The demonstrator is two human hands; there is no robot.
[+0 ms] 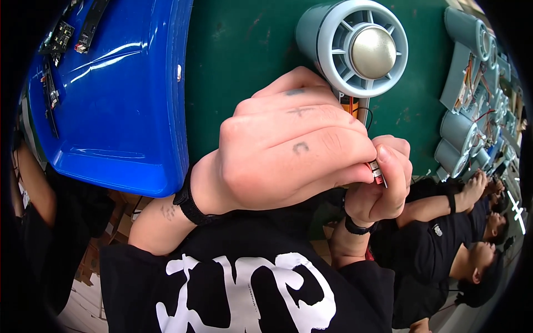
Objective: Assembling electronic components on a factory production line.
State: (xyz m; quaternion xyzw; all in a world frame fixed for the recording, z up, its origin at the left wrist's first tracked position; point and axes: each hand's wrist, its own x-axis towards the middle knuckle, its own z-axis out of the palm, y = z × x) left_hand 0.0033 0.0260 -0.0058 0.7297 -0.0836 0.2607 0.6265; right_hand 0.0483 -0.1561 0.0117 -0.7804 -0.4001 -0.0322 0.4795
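Green tabletop [239, 39]; left hand [294, 147] and right hand [395, 177] pinch a small red-white connector [378, 174] near the grey-blue cylinder [355, 49]; wires [351, 105] still exposed, probably midway, plugged-in or not unclear.

The round housing [311, 33] looks like smooth, softly shining plastic around a satiny metal cap [373, 53], the bin [116, 111] glossy plastic, the tabletop [239, 44] matt and lightly scuffed, the shirt [358, 291] dull cloth, the wristband [190, 205] rough woven fabric.
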